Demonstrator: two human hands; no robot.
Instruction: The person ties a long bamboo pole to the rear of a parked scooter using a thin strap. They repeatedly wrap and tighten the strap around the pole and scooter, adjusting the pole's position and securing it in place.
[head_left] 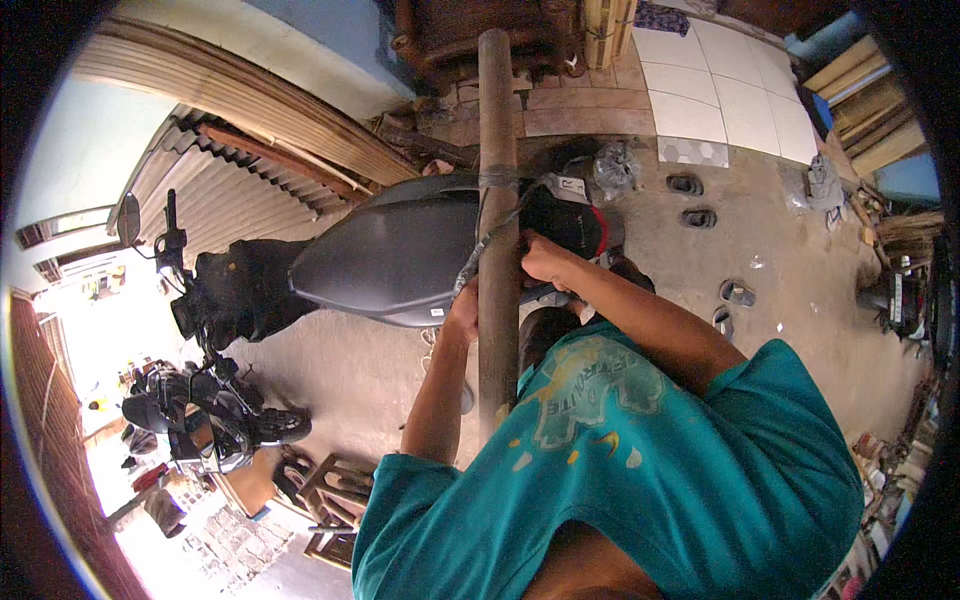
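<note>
A thick brown pole (497, 130) stands upright in front of me, with a dark strip (484, 245) like rope or twisted cord running round and down along it. At the pole's left side my left hand (466, 309) is closed around the strip's lower end. My right hand (546, 259) is closed at the pole's right side, its fingers curled in; what it holds, if anything, is hidden. Just beyond both hands is a motor scooter with a long black seat (390, 250). Part of its rear lies behind the pole.
Sandals (698, 217) lie scattered on the concrete floor (640, 240) to the right, near a clear plastic bag (615, 170). A second motorbike (215, 420) stands lower left by a wooden chair (335, 500). White tiles (715, 85) cover the floor at the far right.
</note>
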